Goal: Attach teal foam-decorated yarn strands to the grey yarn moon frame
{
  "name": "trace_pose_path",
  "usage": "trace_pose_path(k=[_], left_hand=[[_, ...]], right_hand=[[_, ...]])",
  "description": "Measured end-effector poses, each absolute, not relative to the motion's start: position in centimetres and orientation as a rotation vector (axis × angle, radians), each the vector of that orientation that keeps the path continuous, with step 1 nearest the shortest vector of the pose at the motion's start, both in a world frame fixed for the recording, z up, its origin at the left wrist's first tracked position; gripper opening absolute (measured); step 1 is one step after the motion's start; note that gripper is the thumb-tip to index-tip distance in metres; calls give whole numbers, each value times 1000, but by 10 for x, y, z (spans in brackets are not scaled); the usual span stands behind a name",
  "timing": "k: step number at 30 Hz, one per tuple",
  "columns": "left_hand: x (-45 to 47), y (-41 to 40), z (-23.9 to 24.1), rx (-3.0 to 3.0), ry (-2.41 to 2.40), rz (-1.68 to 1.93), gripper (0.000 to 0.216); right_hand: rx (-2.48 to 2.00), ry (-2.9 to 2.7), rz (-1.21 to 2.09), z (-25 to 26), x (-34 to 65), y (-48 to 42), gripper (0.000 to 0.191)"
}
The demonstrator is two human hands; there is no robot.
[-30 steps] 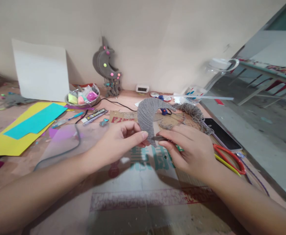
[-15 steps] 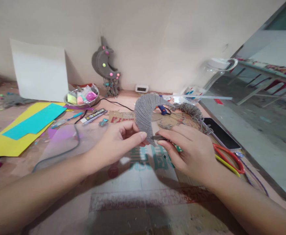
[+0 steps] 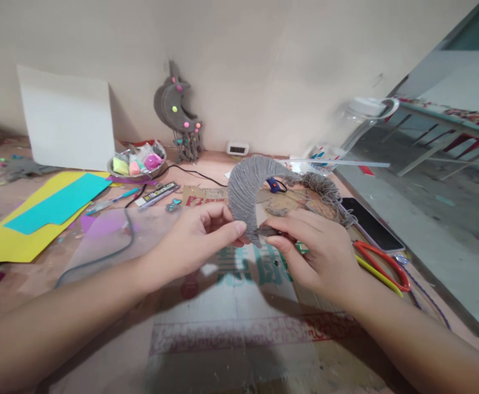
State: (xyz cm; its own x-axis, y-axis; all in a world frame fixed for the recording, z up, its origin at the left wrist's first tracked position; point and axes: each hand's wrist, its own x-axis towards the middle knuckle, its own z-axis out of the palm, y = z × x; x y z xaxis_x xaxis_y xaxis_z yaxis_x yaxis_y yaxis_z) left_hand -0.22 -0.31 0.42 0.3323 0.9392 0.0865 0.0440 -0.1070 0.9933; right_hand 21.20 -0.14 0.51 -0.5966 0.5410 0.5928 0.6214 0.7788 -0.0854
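A crescent moon shape (image 3: 242, 191) wrapped in grey yarn is held up over the work surface. My left hand (image 3: 200, 235) is closed on its lower tip, thumb in front and fingers behind. Close beside that tip, my right hand (image 3: 315, 249) pinches a small grey bundle (image 3: 269, 231) that looks like yarn; most of it is hidden in the fingers. Behind the right hand lies a loose heap of grey yarn (image 3: 323, 190). A blue-handled tool (image 3: 273, 185), probably a glue gun, shows partly behind the crescent.
Red-handled scissors (image 3: 382, 262) and a phone (image 3: 373, 224) lie at the right edge. A bowl of clay packets (image 3: 137, 164), coloured sheets (image 3: 58, 205) and a cable (image 3: 130, 230) are on the left. A decorated grey moon (image 3: 175, 106) hangs on the wall; a water bottle (image 3: 360, 123) stands behind.
The crescent has shifted slightly right and turned a little in my left hand. My right hand has moved slightly, still pinching the grey bundle beside the tip.
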Motion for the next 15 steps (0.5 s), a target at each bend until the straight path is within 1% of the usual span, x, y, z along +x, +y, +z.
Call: trace_pose_path(k=[10, 15], left_hand=[[-2, -4, 5, 1471, 983, 993, 19], [-1, -7, 9, 1455, 990, 942, 19]], right_hand=[[-848, -2371, -336, 3, 212, -2, 15], [-849, -2395, -341, 4, 212, -2, 14]])
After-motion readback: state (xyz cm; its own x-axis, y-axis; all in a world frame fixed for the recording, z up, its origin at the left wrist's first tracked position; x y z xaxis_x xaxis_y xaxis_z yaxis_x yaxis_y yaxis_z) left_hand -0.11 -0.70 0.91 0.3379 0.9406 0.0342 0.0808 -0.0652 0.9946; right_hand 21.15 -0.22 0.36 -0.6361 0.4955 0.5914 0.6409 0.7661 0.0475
